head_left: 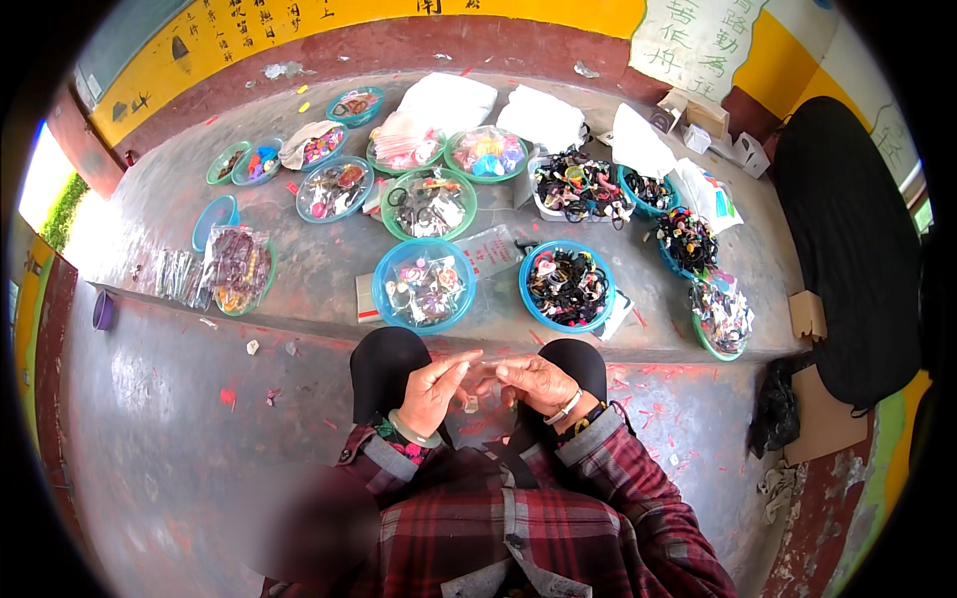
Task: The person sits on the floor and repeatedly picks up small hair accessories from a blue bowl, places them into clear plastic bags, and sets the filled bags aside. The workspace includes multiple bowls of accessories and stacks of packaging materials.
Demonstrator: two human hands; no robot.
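Both hands meet over my lap, between my knees, fingertips close together. My left hand (431, 395) has its fingers drawn together toward the right, with the thumb pressed near the index finger. Opposite it, my right hand (539, 385) is pinched, thumb against fingers. Whatever lies between the fingertips is too small and faint to name. A small pale piece (471, 405) shows just below them; I cannot tell whether it hangs from the fingers or lies beyond. Nearest in front are a blue basin (380, 290) of small bagged ornaments and a blue basin (525, 301) of black hair ties.
Several more basins stand on the raised grey ledge (329, 269), among them a green basin (391, 223) and a white tub (543, 211) of hair ties. White sacks (449, 100) lie behind. At right are a black bag (773, 409) and a cardboard piece (832, 419).
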